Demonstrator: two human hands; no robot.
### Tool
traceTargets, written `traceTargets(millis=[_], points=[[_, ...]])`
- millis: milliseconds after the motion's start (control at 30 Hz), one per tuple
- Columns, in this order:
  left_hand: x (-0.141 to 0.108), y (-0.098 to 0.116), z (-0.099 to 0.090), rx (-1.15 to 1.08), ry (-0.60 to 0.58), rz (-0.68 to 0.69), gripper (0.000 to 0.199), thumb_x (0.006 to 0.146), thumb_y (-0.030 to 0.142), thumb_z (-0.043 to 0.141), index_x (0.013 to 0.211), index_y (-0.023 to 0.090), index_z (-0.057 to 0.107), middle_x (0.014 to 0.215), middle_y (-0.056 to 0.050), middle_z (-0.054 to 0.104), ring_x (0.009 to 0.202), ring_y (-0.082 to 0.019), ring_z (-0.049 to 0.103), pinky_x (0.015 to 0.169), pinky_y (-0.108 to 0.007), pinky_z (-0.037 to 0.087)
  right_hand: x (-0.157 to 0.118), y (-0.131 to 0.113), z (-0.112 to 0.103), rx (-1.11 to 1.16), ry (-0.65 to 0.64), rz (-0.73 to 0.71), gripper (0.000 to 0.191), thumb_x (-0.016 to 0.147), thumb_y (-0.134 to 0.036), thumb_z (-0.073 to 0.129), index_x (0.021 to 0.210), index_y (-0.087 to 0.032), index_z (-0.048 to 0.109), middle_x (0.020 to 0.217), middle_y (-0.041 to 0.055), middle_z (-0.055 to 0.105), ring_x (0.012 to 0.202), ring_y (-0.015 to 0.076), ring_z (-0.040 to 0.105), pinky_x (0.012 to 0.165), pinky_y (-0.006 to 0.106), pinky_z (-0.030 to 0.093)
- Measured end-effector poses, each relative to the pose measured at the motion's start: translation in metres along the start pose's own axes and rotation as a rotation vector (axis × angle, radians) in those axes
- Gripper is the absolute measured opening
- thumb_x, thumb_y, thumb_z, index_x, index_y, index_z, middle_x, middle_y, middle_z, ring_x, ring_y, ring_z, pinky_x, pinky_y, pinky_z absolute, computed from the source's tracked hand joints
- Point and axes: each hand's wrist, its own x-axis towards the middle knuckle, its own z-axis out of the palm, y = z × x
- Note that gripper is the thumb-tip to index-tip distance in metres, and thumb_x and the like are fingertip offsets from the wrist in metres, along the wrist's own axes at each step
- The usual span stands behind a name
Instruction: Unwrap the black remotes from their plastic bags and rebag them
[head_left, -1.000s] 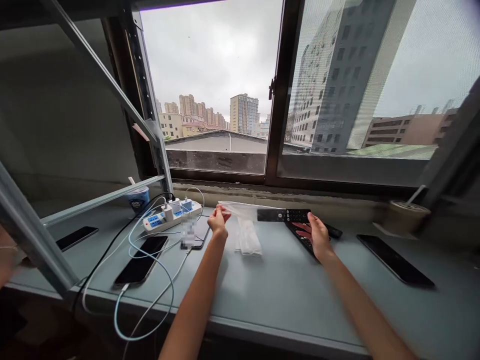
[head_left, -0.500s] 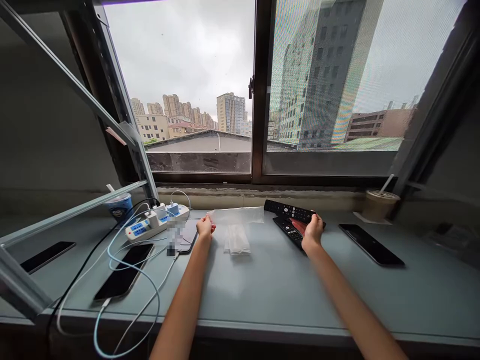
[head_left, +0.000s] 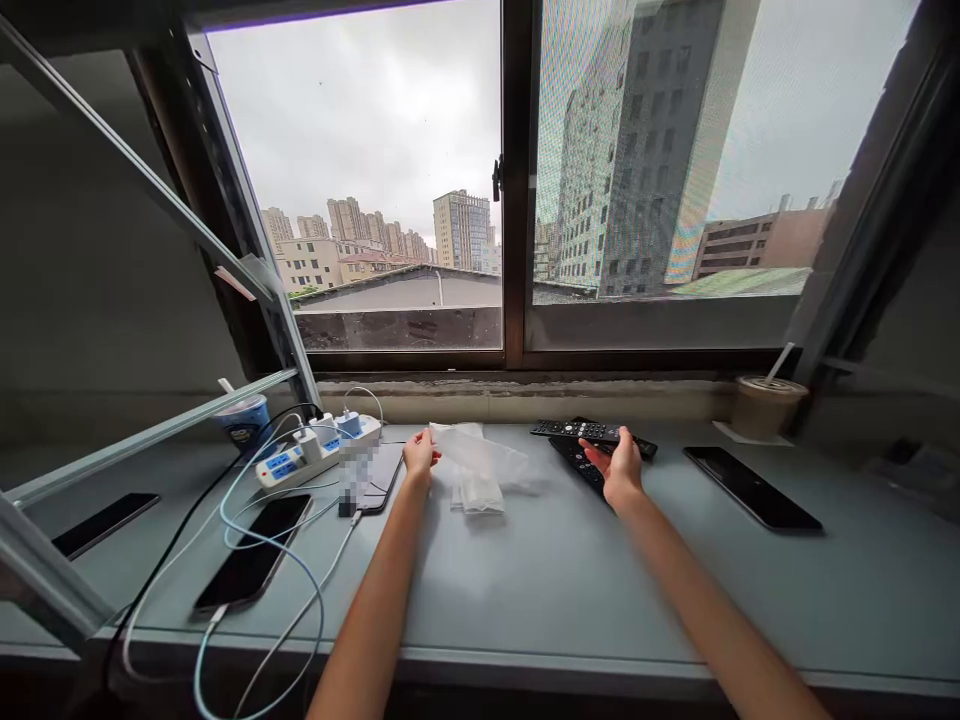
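Observation:
My left hand (head_left: 421, 454) pinches one end of a clear plastic sleeve (head_left: 487, 456), which stretches to the right above a folded stack of plastic sleeves (head_left: 480, 497) on the grey table. At the right, my right hand (head_left: 621, 470) is at the black remotes, its fingers spread and its thumb up. One remote (head_left: 576, 430) lies crosswise near the fingertips; whether they touch it cannot be made out. Another remote (head_left: 577, 465) slants beneath it, partly behind the hand. Part of a further black remote (head_left: 645, 448) shows behind the hand.
A power strip (head_left: 319, 450) with tangled cables and a charging phone (head_left: 255, 550) are at the left. Another phone (head_left: 375, 480) lies by my left hand. A black phone (head_left: 752, 489) and a drink cup (head_left: 766, 405) stand right. A metal frame (head_left: 150, 437) crosses the left.
My right hand has opened from the upper remote, which now lies lower over the others. The plastic sleeve's free end has dropped and swung nearer.

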Motion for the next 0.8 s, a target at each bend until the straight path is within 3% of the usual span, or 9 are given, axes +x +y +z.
traceTargets(millis=[133,267,333,433,533,667,800], points=[[-0.003,-0.001,-0.001,0.072,-0.033,0.033,0.021,0.082,0.032,0.052,0.091,0.014,0.052,0.061,0.004,0.051,0.034,-0.003,0.043,0.039,-0.016,0.035,-0.002,-0.001,-0.001,-0.024,-0.020,-0.020,0.016,0.084,-0.036,0.040,0.089,-0.021,0.043,0.083,-0.0024,0.053,0.045,0.0063,0.060,0.040,0.015,0.049],[-0.006,0.000,-0.004,0.147,-0.050,0.076,0.050,0.073,0.036,0.063,0.113,0.014,0.043,0.078,-0.002,0.057,0.037,-0.004,0.048,0.038,-0.018,0.036,-0.002,0.001,-0.001,-0.074,-0.067,-0.033,0.024,0.084,-0.037,0.039,0.098,-0.021,0.052,0.085,-0.0006,0.060,0.047,0.0060,0.060,0.042,0.014,0.048],[-0.007,-0.002,-0.005,0.177,-0.061,0.085,0.063,0.066,0.032,0.071,0.117,0.014,0.040,0.081,-0.003,0.058,0.037,-0.005,0.049,0.038,-0.018,0.036,-0.002,0.002,-0.001,-0.105,-0.119,-0.029,0.028,0.084,-0.037,0.039,0.101,-0.021,0.054,0.087,0.0011,0.063,0.050,0.0071,0.062,0.043,0.014,0.048],[-0.009,-0.004,-0.005,0.130,-0.124,0.085,0.072,0.055,0.011,0.077,0.118,0.014,0.040,0.073,0.001,0.058,0.037,-0.004,0.047,0.039,-0.017,0.037,-0.003,0.004,-0.001,-0.133,-0.156,0.000,0.030,0.084,-0.037,0.039,0.104,-0.021,0.055,0.092,0.0027,0.063,0.052,0.0076,0.063,0.043,0.014,0.048],[-0.011,-0.001,-0.004,-0.001,-0.210,0.081,0.059,0.059,0.001,0.071,0.112,0.013,0.047,0.067,0.003,0.058,0.042,-0.004,0.049,0.046,-0.017,0.044,-0.006,0.003,0.000,-0.134,-0.161,0.008,0.030,0.084,-0.037,0.040,0.104,-0.021,0.055,0.098,0.0034,0.062,0.053,0.0076,0.063,0.043,0.014,0.048],[-0.010,0.014,-0.003,-0.133,-0.309,0.063,0.026,0.071,0.006,0.064,0.095,0.011,0.056,0.074,-0.003,0.062,0.059,-0.006,0.059,0.064,-0.019,0.051,-0.009,0.000,0.000,-0.116,-0.138,0.000,0.029,0.085,-0.036,0.039,0.104,-0.021,0.054,0.099,0.0040,0.061,0.053,0.0074,0.063,0.041,0.014,0.048],[-0.007,0.024,-0.002,-0.270,-0.373,0.028,0.021,0.074,0.008,0.061,0.094,0.015,0.059,0.079,-0.003,0.063,0.066,-0.006,0.060,0.067,-0.016,0.050,-0.007,0.001,0.000,-0.137,-0.139,-0.028,0.028,0.085,-0.032,0.036,0.105,-0.021,0.052,0.096,0.0039,0.061,0.053,0.0084,0.063,0.042,0.016,0.049]])
